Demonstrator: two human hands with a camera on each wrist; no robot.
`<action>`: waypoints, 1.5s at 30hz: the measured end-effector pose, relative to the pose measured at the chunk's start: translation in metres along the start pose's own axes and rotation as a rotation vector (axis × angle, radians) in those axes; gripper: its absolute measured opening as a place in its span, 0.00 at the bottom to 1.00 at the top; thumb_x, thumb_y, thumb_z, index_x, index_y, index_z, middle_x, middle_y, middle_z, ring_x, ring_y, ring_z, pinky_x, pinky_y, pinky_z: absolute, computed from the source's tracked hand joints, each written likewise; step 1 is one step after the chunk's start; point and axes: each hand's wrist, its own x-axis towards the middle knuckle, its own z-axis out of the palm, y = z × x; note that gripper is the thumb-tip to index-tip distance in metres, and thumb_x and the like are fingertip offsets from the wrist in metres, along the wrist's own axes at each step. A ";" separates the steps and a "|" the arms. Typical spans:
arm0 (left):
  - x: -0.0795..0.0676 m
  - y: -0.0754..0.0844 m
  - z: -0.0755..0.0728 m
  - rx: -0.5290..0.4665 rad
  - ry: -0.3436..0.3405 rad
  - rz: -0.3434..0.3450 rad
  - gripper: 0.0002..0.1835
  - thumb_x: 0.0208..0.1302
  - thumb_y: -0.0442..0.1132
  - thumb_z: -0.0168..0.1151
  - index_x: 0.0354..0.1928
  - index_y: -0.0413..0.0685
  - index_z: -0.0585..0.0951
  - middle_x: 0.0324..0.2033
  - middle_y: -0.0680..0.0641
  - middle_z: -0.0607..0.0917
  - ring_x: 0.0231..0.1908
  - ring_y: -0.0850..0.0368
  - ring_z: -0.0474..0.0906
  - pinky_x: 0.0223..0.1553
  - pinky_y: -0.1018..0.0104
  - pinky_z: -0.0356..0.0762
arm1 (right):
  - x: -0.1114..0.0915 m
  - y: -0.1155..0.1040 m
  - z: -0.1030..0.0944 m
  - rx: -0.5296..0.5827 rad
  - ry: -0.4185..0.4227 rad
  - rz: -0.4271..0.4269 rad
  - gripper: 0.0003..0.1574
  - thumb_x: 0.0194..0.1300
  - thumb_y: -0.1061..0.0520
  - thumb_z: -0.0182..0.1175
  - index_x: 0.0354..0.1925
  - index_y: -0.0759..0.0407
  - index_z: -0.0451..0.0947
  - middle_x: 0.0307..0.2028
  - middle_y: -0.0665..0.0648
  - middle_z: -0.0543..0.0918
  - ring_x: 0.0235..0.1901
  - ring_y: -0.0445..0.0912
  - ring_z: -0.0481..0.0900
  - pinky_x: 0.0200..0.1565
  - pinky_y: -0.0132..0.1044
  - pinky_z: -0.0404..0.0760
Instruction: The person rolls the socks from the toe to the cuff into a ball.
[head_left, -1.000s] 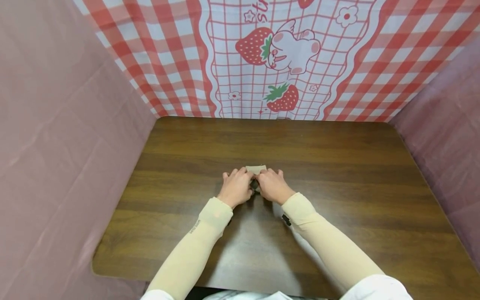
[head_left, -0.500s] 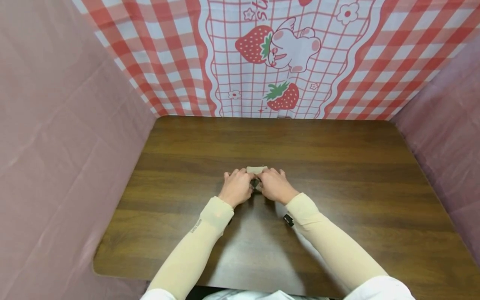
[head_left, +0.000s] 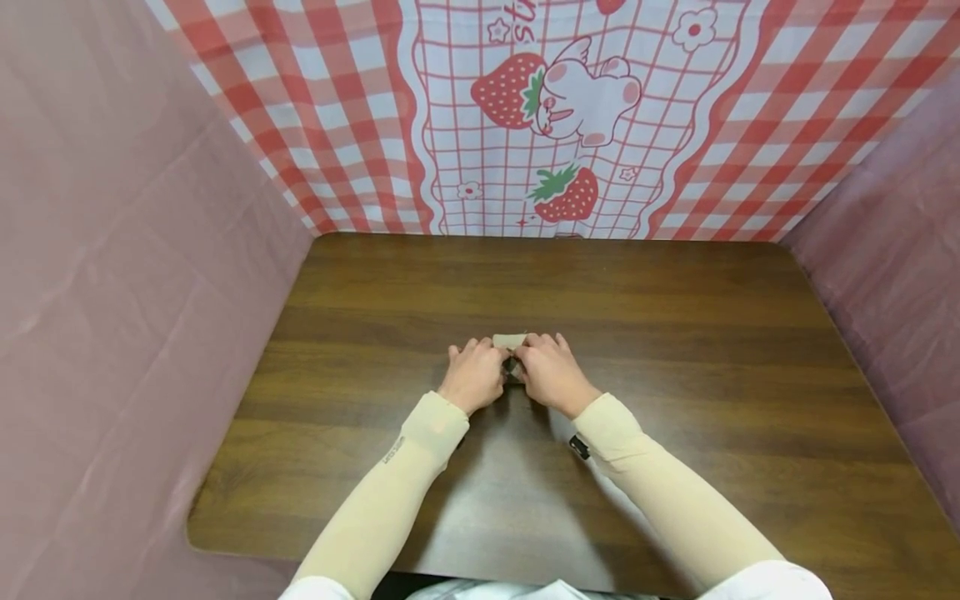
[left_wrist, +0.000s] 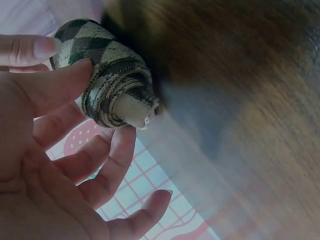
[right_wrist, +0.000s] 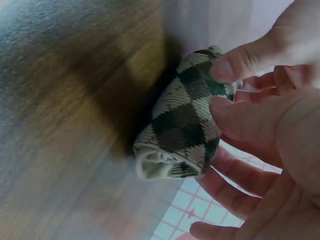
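A rolled-up sock (right_wrist: 182, 120) with a checkered pattern of dark green, brown and beige is between both hands, at the middle of the table. In the left wrist view, the thumb and fingers of my left hand (head_left: 474, 377) grip the end where the coiled layers of the sock (left_wrist: 117, 80) show, with a beige tip sticking out. My right hand (head_left: 553, 375) holds the other side, its thumb on the checkered face and fingers behind. From the head view, the hands cover most of the roll, and a beige flap of the sock (head_left: 509, 341) shows beyond them.
The brown wooden table (head_left: 637, 325) spreads around the hands. A red and white strawberry-print cloth (head_left: 570, 125) hangs behind its far edge. Pink fabric walls (head_left: 135, 275) stand at left and right.
Both hands keep their hold on the sock with only small finger shifts. The right forearm has moved slightly toward the lower right.
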 end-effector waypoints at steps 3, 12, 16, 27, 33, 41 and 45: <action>0.000 0.000 -0.001 0.007 -0.013 0.000 0.12 0.61 0.40 0.66 0.47 0.55 0.86 0.45 0.46 0.84 0.42 0.48 0.78 0.41 0.45 0.69 | -0.002 0.000 0.002 -0.005 0.014 -0.013 0.17 0.52 0.66 0.72 0.42 0.64 0.83 0.42 0.62 0.81 0.46 0.61 0.79 0.56 0.69 0.67; 0.003 0.001 -0.004 -0.020 -0.103 -0.013 0.09 0.65 0.41 0.63 0.45 0.53 0.86 0.45 0.44 0.83 0.43 0.46 0.77 0.44 0.42 0.68 | -0.002 0.005 0.014 -0.011 0.050 -0.040 0.19 0.49 0.68 0.72 0.43 0.63 0.82 0.42 0.60 0.81 0.46 0.59 0.79 0.56 0.67 0.67; 0.003 0.001 -0.005 -0.018 -0.132 -0.027 0.09 0.68 0.42 0.60 0.46 0.53 0.86 0.46 0.44 0.82 0.44 0.46 0.75 0.46 0.42 0.67 | -0.001 0.007 0.018 -0.008 0.043 -0.042 0.19 0.49 0.71 0.69 0.42 0.63 0.82 0.41 0.60 0.81 0.44 0.59 0.79 0.56 0.67 0.68; -0.003 0.001 0.001 -0.022 -0.028 -0.011 0.25 0.65 0.49 0.64 0.63 0.53 0.77 0.56 0.45 0.76 0.52 0.45 0.71 0.45 0.45 0.68 | 0.000 0.005 0.012 -0.044 -0.057 0.034 0.13 0.57 0.68 0.64 0.43 0.64 0.81 0.40 0.62 0.80 0.45 0.59 0.78 0.54 0.70 0.67; -0.003 0.002 0.003 -0.045 0.037 0.023 0.30 0.56 0.45 0.74 0.61 0.52 0.76 0.55 0.48 0.76 0.52 0.47 0.71 0.42 0.49 0.69 | 0.001 0.005 0.010 -0.074 -0.127 0.058 0.14 0.60 0.67 0.60 0.46 0.65 0.80 0.43 0.62 0.80 0.47 0.60 0.77 0.54 0.70 0.67; -0.004 0.002 0.007 -0.021 0.033 0.054 0.24 0.55 0.39 0.73 0.55 0.51 0.79 0.49 0.49 0.79 0.48 0.50 0.75 0.38 0.55 0.71 | 0.001 0.000 0.006 -0.039 -0.222 0.093 0.20 0.63 0.65 0.57 0.54 0.63 0.79 0.48 0.62 0.79 0.51 0.61 0.75 0.55 0.72 0.64; -0.003 0.003 0.006 -0.011 0.028 0.057 0.22 0.59 0.39 0.70 0.56 0.51 0.81 0.49 0.49 0.80 0.47 0.50 0.76 0.38 0.54 0.72 | 0.003 0.001 0.004 -0.017 -0.273 0.117 0.23 0.65 0.64 0.55 0.59 0.63 0.77 0.51 0.63 0.78 0.53 0.62 0.74 0.56 0.73 0.62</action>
